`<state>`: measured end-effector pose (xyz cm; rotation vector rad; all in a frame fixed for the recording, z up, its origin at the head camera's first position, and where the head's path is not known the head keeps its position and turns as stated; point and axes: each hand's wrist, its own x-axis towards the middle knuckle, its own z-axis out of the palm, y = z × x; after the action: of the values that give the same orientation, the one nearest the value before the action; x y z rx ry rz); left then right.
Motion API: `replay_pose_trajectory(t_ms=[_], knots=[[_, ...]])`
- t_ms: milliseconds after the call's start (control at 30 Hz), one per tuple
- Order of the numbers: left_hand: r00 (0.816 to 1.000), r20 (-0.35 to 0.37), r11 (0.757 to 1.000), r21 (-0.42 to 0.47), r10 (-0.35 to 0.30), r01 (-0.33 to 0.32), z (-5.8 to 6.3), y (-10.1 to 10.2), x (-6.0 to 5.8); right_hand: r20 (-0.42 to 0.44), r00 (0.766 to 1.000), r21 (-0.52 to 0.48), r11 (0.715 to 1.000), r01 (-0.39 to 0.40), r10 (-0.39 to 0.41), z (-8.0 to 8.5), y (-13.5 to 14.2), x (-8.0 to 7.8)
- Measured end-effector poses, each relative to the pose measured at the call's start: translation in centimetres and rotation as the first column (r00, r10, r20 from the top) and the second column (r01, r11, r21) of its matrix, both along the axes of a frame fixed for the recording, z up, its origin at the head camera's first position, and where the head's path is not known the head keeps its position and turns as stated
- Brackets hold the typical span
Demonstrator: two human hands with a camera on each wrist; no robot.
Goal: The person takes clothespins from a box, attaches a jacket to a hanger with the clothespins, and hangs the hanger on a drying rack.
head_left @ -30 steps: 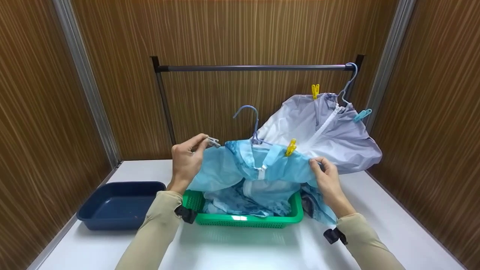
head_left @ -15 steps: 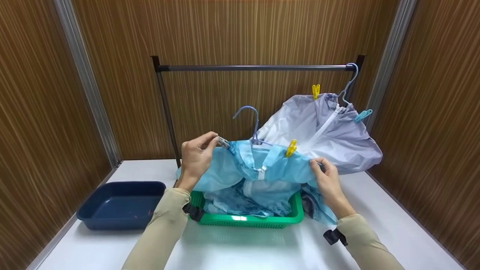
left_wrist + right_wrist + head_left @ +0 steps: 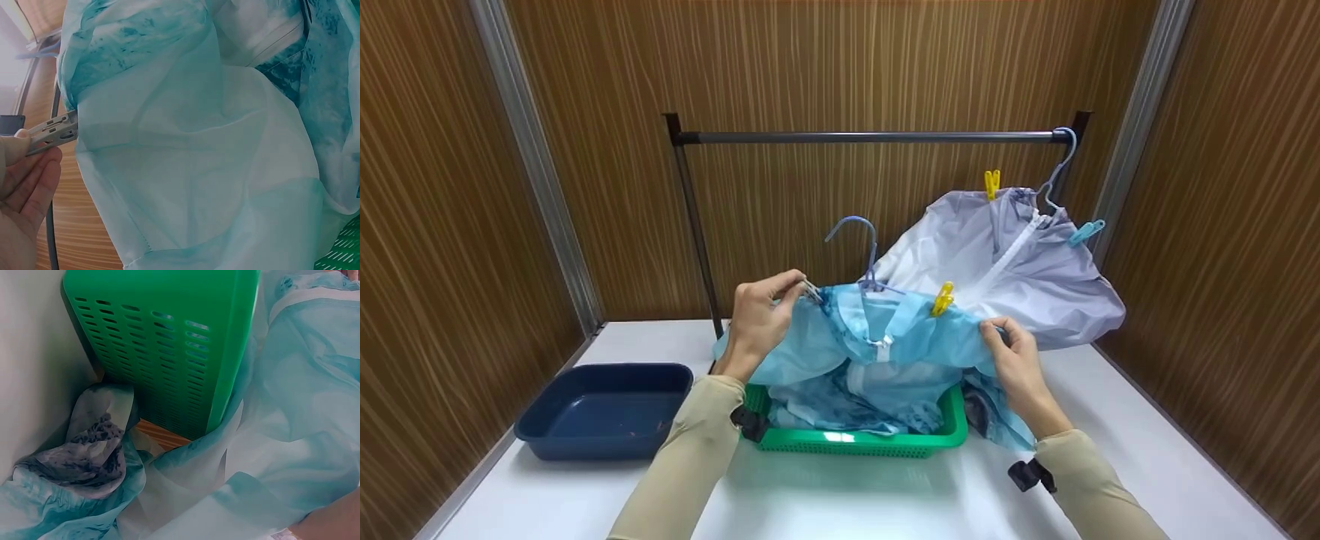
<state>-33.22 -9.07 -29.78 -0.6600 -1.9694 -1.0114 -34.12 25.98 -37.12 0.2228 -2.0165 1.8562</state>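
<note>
pinching a grey peg [image 3: 812, 292] by its handles, the left hand [image 3: 759, 321], left of centre, sets its tip against the blue jacket [image 3: 934, 343] in mid-frame. right of centre, the right hand [image 3: 1018, 360] pinches the jacket's far edge, seemingly to keep it spread along the hanger [image 3: 873, 251], where a yellow peg [image 3: 943, 298] clips it. lower centre, the green basket [image 3: 840, 444] holds bunched cloth; lower left, the navy tub [image 3: 585, 448] shows reddish specks too small to identify.
</note>
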Motion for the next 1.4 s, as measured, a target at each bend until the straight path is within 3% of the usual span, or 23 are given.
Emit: replay_pose_trajectory(t_ms=[333, 600, 800, 1100, 1400], knots=[[0.999, 0.034, 0.999, -0.028, -0.033, 0.034, -0.3, 0.2, 0.0, -0.011, 1.000, -0.047, 0.999, -0.024, 0.024, 0.2, 0.0, 0.1], [0.992, 0.118, 0.993, -0.107, -0.040, 0.053, -0.4, 0.2, 0.2, -0.012, 1.000, -0.067, 0.998, -0.020, 0.019, 0.1, 0.2, 0.0], [0.986, 0.156, 0.992, -0.109, -0.051, 0.069, -0.5, 0.2, 0.1, 0.005, 1.000, -0.057, 0.998, 0.001, 0.000, 0.0, 0.2, -0.1], [0.989, 0.146, 0.993, -0.118, -0.001, 0.019, -1.0, -0.6, 0.3, 0.010, 1.000, -0.039, 0.999, 0.017, -0.016, 0.2, 0.5, 0.0], [0.986, 0.166, 0.993, -0.114, 0.029, -0.010, -2.9, -3.0, 0.5, 0.008, 0.998, -0.034, 0.998, 0.056, -0.056, 0.3, 0.7, -0.2]])
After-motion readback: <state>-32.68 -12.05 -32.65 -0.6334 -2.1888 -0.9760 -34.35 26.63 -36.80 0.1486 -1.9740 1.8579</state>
